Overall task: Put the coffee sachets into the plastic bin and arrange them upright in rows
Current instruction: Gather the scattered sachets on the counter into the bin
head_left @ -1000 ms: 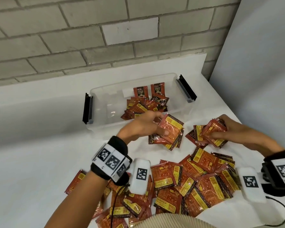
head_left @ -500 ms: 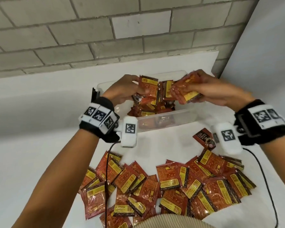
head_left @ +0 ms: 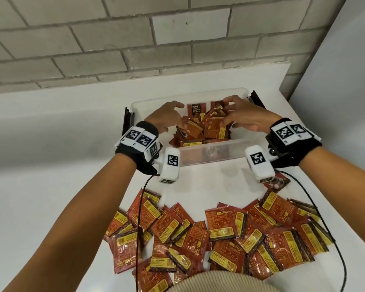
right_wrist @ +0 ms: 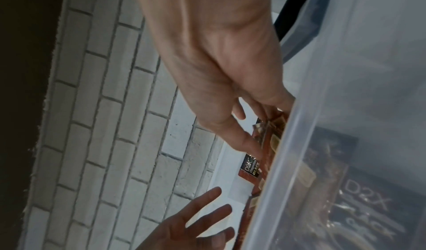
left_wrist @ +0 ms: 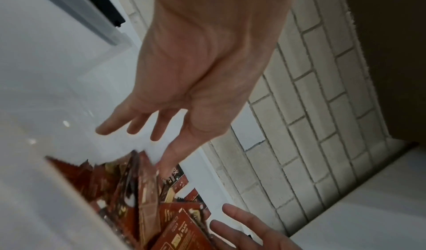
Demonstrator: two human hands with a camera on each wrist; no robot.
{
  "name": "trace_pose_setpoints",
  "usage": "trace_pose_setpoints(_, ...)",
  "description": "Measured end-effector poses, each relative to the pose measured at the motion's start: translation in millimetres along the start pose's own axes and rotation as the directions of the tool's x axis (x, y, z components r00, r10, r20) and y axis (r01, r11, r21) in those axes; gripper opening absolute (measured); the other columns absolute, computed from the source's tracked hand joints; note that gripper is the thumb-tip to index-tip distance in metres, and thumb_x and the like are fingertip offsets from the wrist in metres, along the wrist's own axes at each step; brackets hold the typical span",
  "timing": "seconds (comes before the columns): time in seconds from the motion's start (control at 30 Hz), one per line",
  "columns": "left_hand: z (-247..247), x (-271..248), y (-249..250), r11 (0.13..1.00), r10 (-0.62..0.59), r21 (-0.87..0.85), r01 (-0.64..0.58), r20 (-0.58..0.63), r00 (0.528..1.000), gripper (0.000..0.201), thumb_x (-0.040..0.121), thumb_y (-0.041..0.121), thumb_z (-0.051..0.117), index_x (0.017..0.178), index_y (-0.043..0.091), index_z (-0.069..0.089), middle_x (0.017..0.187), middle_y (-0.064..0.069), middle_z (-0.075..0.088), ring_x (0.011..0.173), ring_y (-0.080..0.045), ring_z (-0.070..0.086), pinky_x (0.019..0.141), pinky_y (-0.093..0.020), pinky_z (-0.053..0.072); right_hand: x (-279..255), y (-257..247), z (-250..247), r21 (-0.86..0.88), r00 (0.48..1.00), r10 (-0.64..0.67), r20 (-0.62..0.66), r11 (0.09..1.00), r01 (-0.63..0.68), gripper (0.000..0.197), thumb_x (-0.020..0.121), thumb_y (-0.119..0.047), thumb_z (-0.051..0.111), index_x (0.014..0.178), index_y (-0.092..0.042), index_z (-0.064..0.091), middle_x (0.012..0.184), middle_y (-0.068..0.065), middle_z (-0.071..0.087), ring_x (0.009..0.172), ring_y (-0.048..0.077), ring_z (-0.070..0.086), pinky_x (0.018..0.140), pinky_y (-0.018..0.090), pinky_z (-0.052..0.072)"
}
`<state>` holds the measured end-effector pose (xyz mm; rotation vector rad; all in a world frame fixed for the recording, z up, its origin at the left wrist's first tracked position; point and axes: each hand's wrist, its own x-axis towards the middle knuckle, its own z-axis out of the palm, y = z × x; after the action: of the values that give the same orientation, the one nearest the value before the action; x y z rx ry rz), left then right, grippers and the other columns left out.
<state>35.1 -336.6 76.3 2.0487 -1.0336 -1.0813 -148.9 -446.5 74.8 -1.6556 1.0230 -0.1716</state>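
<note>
Item: plastic bin, clear, black latches at each end, long axis running 9 to 3 o'clock, sitting at 12 o'clock on my white table against the brick wall.

Item: sachets in the bin, red-brown, heaped in its right half. Two at the far wall stand upright, long axis vertical, dark fronts facing me; the rest lean or lie at mixed angles.

Item: loose sachets, a spread at 6 o'clock on the table, flat, mostly yellow-label side up, long axes pointing all ways. One more lies apart at 4 o'clock, dark side up.

Item: my left hand, over the bin's left half, fingers spread and straight, gripping nothing.

Item: my right hand, over the heap, fingers reaching down onto the sachet tops; I cannot tell whether it pinches any.
</note>
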Motion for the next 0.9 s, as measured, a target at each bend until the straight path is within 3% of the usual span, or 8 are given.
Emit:
trace_pose_setpoints(0.07,-4.8,-9.4,-1.1,0.997,0.059,0.06,-0.056,-0.045,0.997,0.059,0.08,-0.008,0.067,0.132,0.015,0.051,0.133,-0.011,0.046,0.107,-0.021,0.051,0.078,-0.024,0.041,-5.2,0.1,-1.1,-0.083,0.999,-0.045,-0.012,0.996,0.044,0.052,0.081,0.009,0.065,0.125,-0.013,0.048,0.119,0.002,0.053,0.1,0.01,0.05,0.071,0.014,0.043)
trace_pose_setpoints(0.17,-14.4,-36.2,-4.9,0.981,0.169,0.117,-0.153,-0.144,0.975,0.042,0.08,-0.005,0.067,0.114,0.018,0.061,0.122,-0.005,0.053,0.083,-0.007,0.053,0.063,-0.015,0.04,-18.7,2.3,-8.1,-0.148,0.989,-0.139,-0.04,0.98,0.132,0.043,0.08,-0.003,0.071,0.119,-0.018,0.057,0.124,0.001,0.057,0.114,0.013,0.052,0.093,0.025,0.043)
trace_pose_setpoints(0.27,-17.8,-81.7,-15.5,0.947,0.268,0.235,-0.218,-0.207,0.941,0.032,0.082,0.002,0.069,0.107,0.021,0.063,0.101,0.005,0.06,0.087,-0.007,0.055,0.068,-0.008,0.041,-50.7,9.2,-17.0,-0.168,0.976,-0.217,0.008,0.962,0.215,0.02,0.082,-0.009,0.071,0.097,-0.02,0.063,0.1,0.002,0.068,0.088,0.011,0.063,0.08,0.024,0.047)
trace_pose_setpoints(0.37,-11.9,-126.5,-41.7,0.933,0.248,0.308,-0.188,-0.169,0.954,0.025,0.085,0.008,0.069,0.103,0.024,0.063,0.094,0.008,0.062,0.084,-0.001,0.056,0.067,-0.006,0.041,-87.4,28.1,-25.4,-0.228,0.984,-0.168,0.063,0.957,0.178,0.006,0.083,-0.012,0.07,0.088,-0.012,0.066,0.082,0.005,0.068,0.069,0.011,0.058,0.068,0.025,0.044)
trace_pose_setpoints(0.5,4.9,-151.3,-94.7,0.912,-0.037,0.408,0.045,-0.027,0.999,0.03,0.084,0.019,0.07,0.107,0.028,0.055,0.108,0.005,0.055,0.096,-0.008,0.054,0.072,-0.017,0.046,-105.1,82.6,-24.9,-0.448,0.997,0.021,-0.07,0.893,-0.051,0.026,0.081,-0.03,0.073,0.097,-0.013,0.061,0.092,0.002,0.065,0.083,0.017,0.06,0.066,0.025,0.044)
trace_pose_setpoints(0.6,19.8,-156.5,-128.5,0.826,-0.194,0.531,0.188,-0.044,0.98,0.054,0.08,0.024,0.072,0.126,0.026,0.045,0.117,-0.002,0.044,0.116,-0.022,0.042,0.092,-0.035,0.042,-99.8,119.1,-18.5,-0.581,0.974,0.133,-0.185,0.785,-0.217,0.065,0.072,-0.048,0.077,0.12,-0.014,0.049,0.117,0.008,0.055,0.109,0.025,0.052,0.084,0.035,0.047)
trace_pose_setpoints(0.77,21.9,-155.5,-146.8,0.86,-0.19,0.453,0.236,-0.146,0.971,0.066,0.072,0.023,0.08,0.128,0.022,0.044,0.105,0.001,0.046,0.112,-0.026,0.048,0.096,-0.045,0.042,-92.4,139.3,-7.4,-0.647,0.951,0.168,-0.259,0.701,-0.3,0.088,0.071,-0.052,0.077,0.136,-0.011,0.034,0.134,0.016,0.039,0.128,0.033,0.034,0.101,0.044,0.038)
trace_pose_setpoints(0.9,16.2,-150.9,-147.9,0.879,-0.155,0.424,0.218,-0.179,0.972,0.05,0.073,0.021,0.081,0.115,0.019,0.053,0.102,0.0,0.049,0.101,-0.021,0.051,0.086,-0.037,0.045,-85.7,145.5,-11.4,-0.597,0.942,0.181,-0.282,0.736,-0.32,0.083,0.065,-0.052,0.081,0.125,-0.012,0.041,0.125,0.014,0.049,0.12,0.032,0.043,0.099,0.046,0.041)
